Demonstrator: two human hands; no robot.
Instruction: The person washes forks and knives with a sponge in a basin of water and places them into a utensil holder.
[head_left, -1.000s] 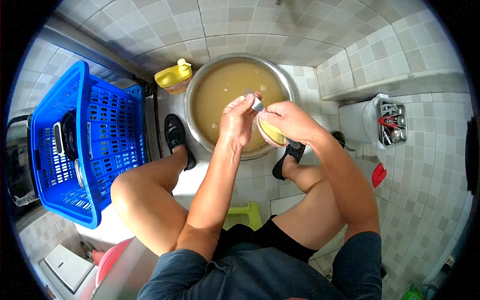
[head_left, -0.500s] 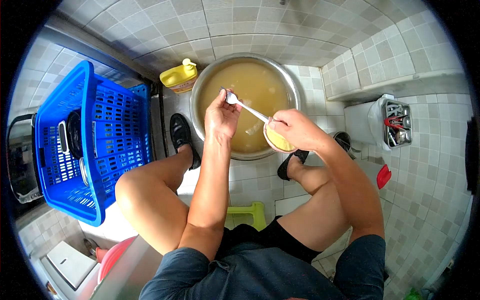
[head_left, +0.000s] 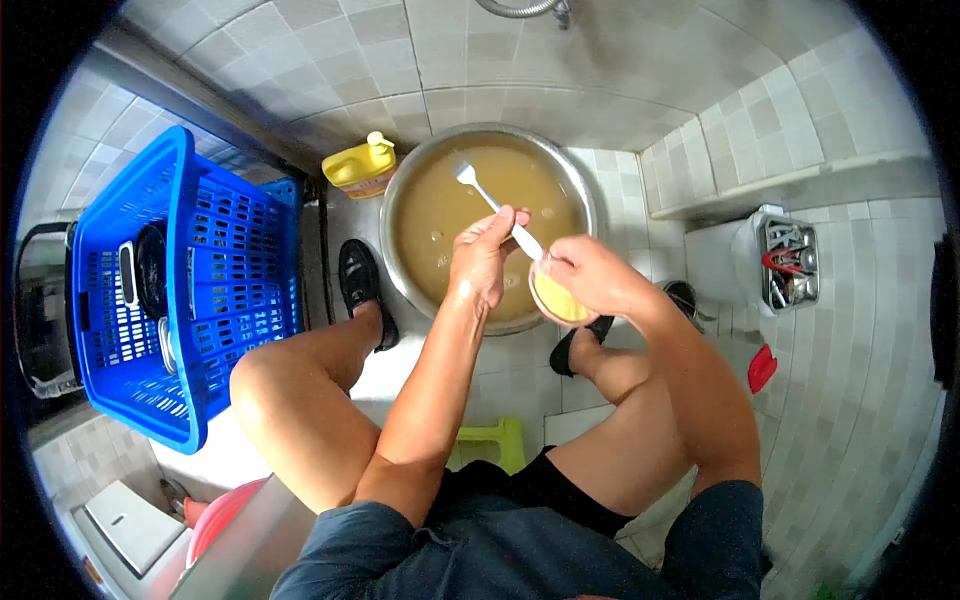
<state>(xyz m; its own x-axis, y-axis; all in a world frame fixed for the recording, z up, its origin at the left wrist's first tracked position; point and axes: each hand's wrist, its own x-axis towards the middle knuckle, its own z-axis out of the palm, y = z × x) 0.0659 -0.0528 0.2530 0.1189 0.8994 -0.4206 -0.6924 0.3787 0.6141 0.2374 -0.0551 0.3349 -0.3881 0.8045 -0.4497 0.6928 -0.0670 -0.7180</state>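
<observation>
A fork point(head_left: 483, 192) with a pale handle slants over the basin, tines up and to the left. My left hand point(head_left: 482, 257) is closed round the middle of its handle, thumb and fingers pinching it. My right hand point(head_left: 590, 272) grips a yellow sponge point(head_left: 558, 298) with a pinkish edge, right at the handle's lower end. Whether the right fingers also hold the handle is hidden. Beneath both hands stands a wide metal basin point(head_left: 388, 215) of cloudy brownish water with some foam.
Left of my leg, a blue plastic basket point(head_left: 225, 290) holds a black pan-like item. A yellow jug point(head_left: 360, 168) stands beside the basin. To the right, a metal holder point(head_left: 790, 262) contains several utensils. A green stool point(head_left: 508, 445) is under me.
My left hand has slid from the tines down to the middle of the handle, moving right and towards me. The tines are now exposed. The right hand stays close to its place with the sponge.
</observation>
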